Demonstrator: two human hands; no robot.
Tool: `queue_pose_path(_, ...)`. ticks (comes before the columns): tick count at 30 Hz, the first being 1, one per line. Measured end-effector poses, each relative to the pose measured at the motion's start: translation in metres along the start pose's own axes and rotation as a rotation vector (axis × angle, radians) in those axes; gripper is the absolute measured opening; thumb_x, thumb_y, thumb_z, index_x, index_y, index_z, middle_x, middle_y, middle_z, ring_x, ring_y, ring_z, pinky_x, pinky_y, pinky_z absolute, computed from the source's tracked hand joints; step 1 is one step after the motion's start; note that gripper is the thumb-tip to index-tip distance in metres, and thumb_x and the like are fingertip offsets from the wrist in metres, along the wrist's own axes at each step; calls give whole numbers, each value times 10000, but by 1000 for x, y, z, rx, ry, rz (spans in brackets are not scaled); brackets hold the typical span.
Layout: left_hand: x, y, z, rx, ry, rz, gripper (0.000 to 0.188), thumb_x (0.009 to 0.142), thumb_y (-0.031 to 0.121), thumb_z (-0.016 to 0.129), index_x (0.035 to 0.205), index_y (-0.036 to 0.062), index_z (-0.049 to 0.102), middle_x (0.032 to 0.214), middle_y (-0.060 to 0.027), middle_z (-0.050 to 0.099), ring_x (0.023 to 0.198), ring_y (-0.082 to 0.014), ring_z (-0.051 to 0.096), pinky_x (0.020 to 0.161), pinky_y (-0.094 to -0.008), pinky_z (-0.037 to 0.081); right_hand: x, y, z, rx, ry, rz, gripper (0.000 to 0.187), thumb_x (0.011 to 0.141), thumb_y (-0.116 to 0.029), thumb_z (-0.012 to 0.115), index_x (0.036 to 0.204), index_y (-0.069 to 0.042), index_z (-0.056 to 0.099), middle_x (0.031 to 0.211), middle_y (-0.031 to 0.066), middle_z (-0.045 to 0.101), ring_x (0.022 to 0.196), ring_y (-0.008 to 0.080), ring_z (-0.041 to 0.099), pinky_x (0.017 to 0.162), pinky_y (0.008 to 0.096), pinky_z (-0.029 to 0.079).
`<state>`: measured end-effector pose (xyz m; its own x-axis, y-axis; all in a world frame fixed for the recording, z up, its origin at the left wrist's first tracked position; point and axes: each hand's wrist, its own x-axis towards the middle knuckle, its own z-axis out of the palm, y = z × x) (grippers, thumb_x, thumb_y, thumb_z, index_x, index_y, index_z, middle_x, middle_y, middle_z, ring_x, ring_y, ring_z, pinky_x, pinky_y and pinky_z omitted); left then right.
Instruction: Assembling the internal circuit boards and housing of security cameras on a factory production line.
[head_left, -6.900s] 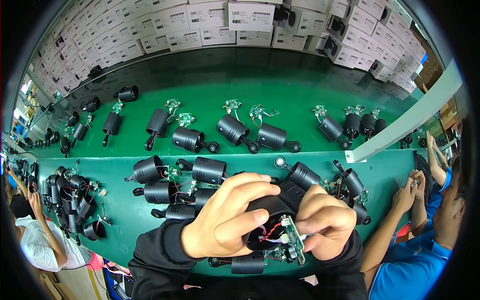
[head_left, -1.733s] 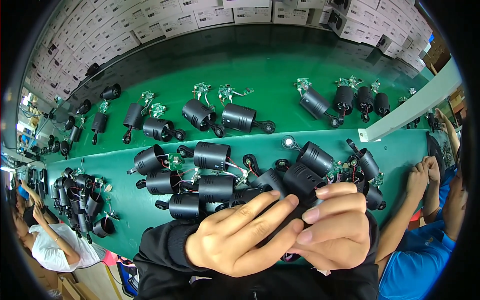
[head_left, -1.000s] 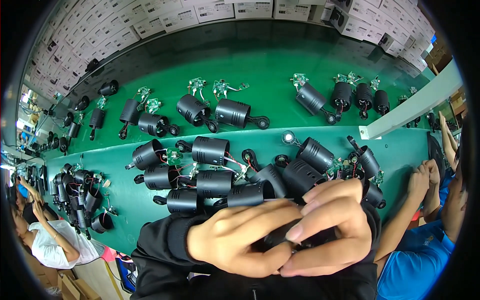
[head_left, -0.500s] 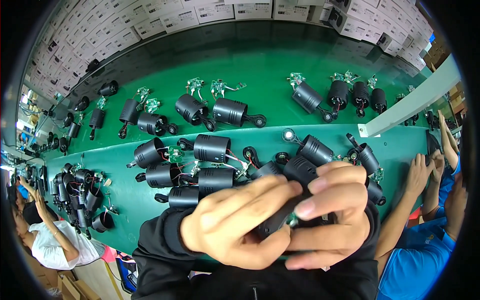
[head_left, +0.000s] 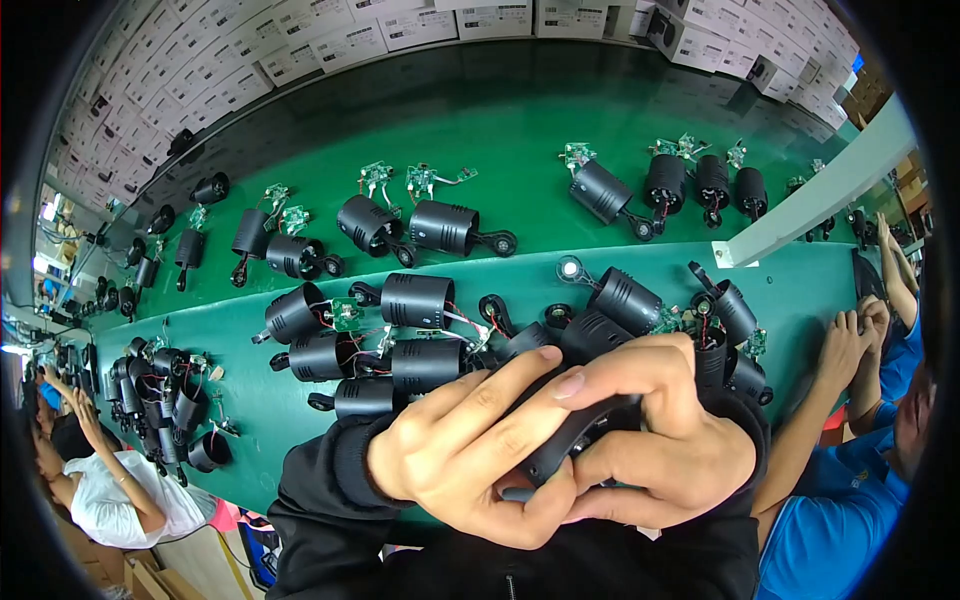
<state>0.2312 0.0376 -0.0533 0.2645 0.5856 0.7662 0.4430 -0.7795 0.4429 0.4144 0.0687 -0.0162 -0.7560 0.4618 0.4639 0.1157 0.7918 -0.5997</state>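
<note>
My left hand [head_left: 460, 435] and my right hand [head_left: 665, 425] meet at the near edge of the table, both closed around a black cylindrical housing [head_left: 547, 452]. Fingers cover most of it; its rim and some dark inner parts show between them. The right index finger lies across the top beside the left fingertips, while the thumbs press near the rim. Just beyond my hands, similar black housings [head_left: 424, 366] lie on their sides, with red and white wires, round-ended black arms and small green circuit boards [head_left: 345, 315] attached.
A raised green shelf [head_left: 520, 150] behind holds a row of more housings and boards. A white post [head_left: 820, 195] slants at the right. White boxes [head_left: 425, 28] are stacked at the back. At left lies a pile of housings [head_left: 160, 390]. Co-workers' hands [head_left: 850, 345] are close by on the right.
My right index finger has moved left across the top of the housing, and the hands sit closer together. A small green part seen between the fingertips is now out of sight.
</note>
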Motion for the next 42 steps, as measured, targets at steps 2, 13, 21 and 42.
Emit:
queue_pose_path(2, -1, -3, 4, -38, 9, -13, 386, 579, 103, 601, 915, -87, 608, 991, -206, 636, 720, -275, 655, 474, -233, 495, 0, 3, 0, 103, 2, 55, 157, 777, -223, 696, 667, -132, 632, 1192, 132, 460, 979, 260, 413, 896, 373, 285)
queue_pose_path(13, 4, -4, 12, -78, -10, -100, 408, 551, 55, 595, 921, -117, 604, 955, -259, 630, 640, -260, 640, 486, -230, 507, -3, 6, -6, 129, 65, 154, 89, 690, -167, 727, 688, -121, 651, 1179, 138, 467, 988, 272, 430, 895, 398, 286)
queue_pose_path(21, 5, -6, 15, -119, 11, -79, 377, 539, 26, 585, 888, -114, 606, 935, -244, 639, 675, -274, 645, 488, -234, 510, -1, 2, -9, 26, 156, 134, 106, 630, -160, 745, 683, -116, 665, 1143, 138, 492, 976, 267, 444, 885, 392, 317)
queue_pose_path(42, 2, -7, 12, -372, 37, -134, 328, 531, -10, 570, 847, -86, 616, 897, -207, 659, 639, -235, 638, 448, -217, 495, 0, 0, -2, -126, 208, -1, 102, 608, -244, 767, 674, -202, 701, 1010, 29, 601, 902, 193, 468, 889, 408, 344)
